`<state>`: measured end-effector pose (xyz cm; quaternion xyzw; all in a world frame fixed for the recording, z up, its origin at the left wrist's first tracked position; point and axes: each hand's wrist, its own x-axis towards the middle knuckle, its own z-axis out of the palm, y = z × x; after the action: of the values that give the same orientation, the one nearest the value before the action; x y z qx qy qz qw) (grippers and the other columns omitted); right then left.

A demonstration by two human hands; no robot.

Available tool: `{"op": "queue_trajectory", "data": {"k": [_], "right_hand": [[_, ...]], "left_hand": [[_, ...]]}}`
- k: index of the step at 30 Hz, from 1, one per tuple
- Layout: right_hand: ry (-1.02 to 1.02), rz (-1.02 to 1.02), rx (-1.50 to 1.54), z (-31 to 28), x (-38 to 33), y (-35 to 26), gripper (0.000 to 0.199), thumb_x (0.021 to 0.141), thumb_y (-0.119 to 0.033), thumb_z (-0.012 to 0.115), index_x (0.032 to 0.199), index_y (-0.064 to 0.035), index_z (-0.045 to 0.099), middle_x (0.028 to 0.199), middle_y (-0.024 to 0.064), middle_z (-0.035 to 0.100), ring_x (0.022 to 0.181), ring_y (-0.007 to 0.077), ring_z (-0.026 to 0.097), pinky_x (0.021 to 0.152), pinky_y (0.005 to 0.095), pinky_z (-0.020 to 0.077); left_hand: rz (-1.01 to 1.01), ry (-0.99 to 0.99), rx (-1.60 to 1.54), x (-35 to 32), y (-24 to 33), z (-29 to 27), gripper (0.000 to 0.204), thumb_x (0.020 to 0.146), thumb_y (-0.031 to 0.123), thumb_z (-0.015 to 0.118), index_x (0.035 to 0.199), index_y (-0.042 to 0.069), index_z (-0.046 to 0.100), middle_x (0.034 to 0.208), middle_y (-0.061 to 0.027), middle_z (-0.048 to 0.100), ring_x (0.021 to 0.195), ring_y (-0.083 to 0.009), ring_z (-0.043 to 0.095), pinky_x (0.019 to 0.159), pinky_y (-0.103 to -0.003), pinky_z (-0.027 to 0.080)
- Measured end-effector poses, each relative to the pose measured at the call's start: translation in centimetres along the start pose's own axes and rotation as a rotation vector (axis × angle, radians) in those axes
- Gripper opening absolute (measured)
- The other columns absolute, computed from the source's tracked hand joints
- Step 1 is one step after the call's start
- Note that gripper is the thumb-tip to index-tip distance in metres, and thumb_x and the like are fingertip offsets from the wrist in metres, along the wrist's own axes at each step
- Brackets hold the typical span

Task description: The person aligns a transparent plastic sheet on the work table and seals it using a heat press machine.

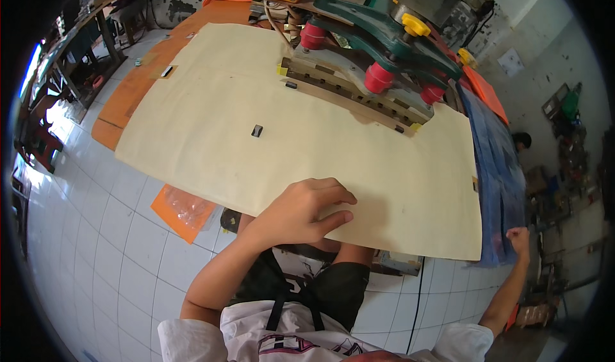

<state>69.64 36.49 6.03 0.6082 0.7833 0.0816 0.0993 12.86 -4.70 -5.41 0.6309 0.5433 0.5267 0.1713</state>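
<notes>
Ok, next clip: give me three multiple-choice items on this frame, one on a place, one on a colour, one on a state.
1. Where does the left hand rest?
A. on the cream sheet
B. on the floor
C. on the yellow knob

2. What colour are the press's cylinders?
A. blue
B. red
C. white

3. What is the right hand doing?
A. hanging free
B. pressing a button
C. gripping the blue material

Answers: 1 A, its fingers lie flat on the sheet's near edge; 2 B, all three visible are red; 3 C, it is closed at the material's lower end.
</notes>
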Motion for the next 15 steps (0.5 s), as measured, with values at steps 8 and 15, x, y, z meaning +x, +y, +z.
{"op": "queue_trajectory", "data": {"k": [8,15], "right_hand": [[0.099,-0.021,-0.063,3.3,3.5,4.6,0.025,0.085,-0.016,0.067,0.105,-0.02,0.082,0.107,0.0199,0.077,0.104,0.0364,0.072,0.097,0.0461,0.0544],[0.041,-0.024,0.235,6.4,4.3,6.8,0.034,0.085,-0.014,0.07,0.118,-0.0104,0.076,0.117,0.015,0.076,0.112,0.0327,0.07,0.106,0.0456,0.0513]], "left_hand": [[-0.005,-0.018,-0.033,0.2,0.1,-0.1,0.021,0.091,0.014,0.074,0.107,-0.001,0.074,0.101,-0.0148,0.073,0.093,-0.0345,0.071,0.083,-0.042,0.056],[-0.043,-0.041,-0.037,0.2,0.1,-0.1,0.021,0.09,0.01,0.076,0.107,-0.002,0.073,0.102,-0.0152,0.073,0.096,-0.0347,0.071,0.086,-0.041,0.056]]}}
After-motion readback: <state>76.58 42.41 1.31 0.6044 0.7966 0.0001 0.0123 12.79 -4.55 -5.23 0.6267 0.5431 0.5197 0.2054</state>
